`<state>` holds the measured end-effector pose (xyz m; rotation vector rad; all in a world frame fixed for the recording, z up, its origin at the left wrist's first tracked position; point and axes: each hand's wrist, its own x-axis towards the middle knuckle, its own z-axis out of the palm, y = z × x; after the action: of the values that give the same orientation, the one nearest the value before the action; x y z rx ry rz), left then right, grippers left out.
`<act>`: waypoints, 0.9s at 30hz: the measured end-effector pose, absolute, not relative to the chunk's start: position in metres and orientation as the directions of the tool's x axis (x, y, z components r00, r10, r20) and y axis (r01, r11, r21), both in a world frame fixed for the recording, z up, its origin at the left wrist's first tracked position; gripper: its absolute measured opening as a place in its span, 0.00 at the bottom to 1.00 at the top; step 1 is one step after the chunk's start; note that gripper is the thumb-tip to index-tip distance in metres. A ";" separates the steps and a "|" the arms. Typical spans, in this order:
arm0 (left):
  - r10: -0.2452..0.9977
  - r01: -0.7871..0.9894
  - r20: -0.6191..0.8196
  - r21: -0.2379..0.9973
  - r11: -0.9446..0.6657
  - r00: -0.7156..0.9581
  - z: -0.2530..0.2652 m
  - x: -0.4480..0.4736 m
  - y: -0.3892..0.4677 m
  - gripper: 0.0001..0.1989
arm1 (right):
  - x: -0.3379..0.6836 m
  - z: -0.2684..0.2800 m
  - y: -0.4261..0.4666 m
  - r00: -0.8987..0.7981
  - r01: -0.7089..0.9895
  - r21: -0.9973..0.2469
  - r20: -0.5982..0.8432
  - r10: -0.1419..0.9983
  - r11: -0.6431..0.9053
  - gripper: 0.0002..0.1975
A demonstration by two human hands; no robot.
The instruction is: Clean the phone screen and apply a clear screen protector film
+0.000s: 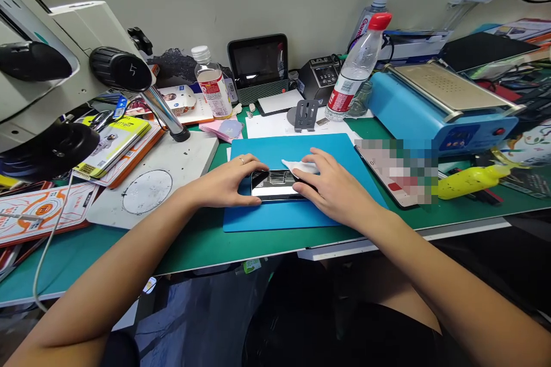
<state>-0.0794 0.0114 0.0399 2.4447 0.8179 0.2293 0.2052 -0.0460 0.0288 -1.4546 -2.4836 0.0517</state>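
Note:
A smartphone (275, 183) with a dark, reflective screen lies crosswise on a blue mat (247, 221). My left hand (228, 182) grips its left end, thumb along the near edge and fingers at the far edge. Over the right end is my right hand (333, 186), with a crumpled white wipe (303, 167) among its fingers. The thumb and index finger of that hand reach onto the phone. Part of the wipe and the phone's right end are hidden beneath the hand.
A microscope (55, 80) on a pale base (193, 155) stands left. Behind the mat are a phone stand (306, 116), a dark-screened device (258, 63) and bottles (214, 89). A blue heating plate machine (434, 109), a pinkish panel (383, 175) and a yellow bottle (469, 181) lie right.

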 end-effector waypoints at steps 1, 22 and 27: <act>0.598 0.506 -0.013 0.547 -0.667 0.801 0.040 -0.079 0.011 0.31 | 0.206 0.029 -0.044 -0.466 0.851 -0.165 0.200 0.862 0.498 0.23; 0.613 0.521 -0.019 0.547 -0.655 0.790 0.040 -0.079 0.013 0.34 | 0.219 0.029 -0.055 -0.566 0.804 -0.078 0.202 0.799 0.589 0.24; 0.617 0.525 -0.019 0.547 -0.652 0.787 0.039 -0.080 0.014 0.35 | 0.196 0.026 -0.032 -0.583 0.789 -0.111 0.173 0.794 0.604 0.26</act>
<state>-0.0797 0.0138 0.0391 2.4348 0.8490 0.2280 0.1959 -0.0319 0.0264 -1.3131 -2.6256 0.0323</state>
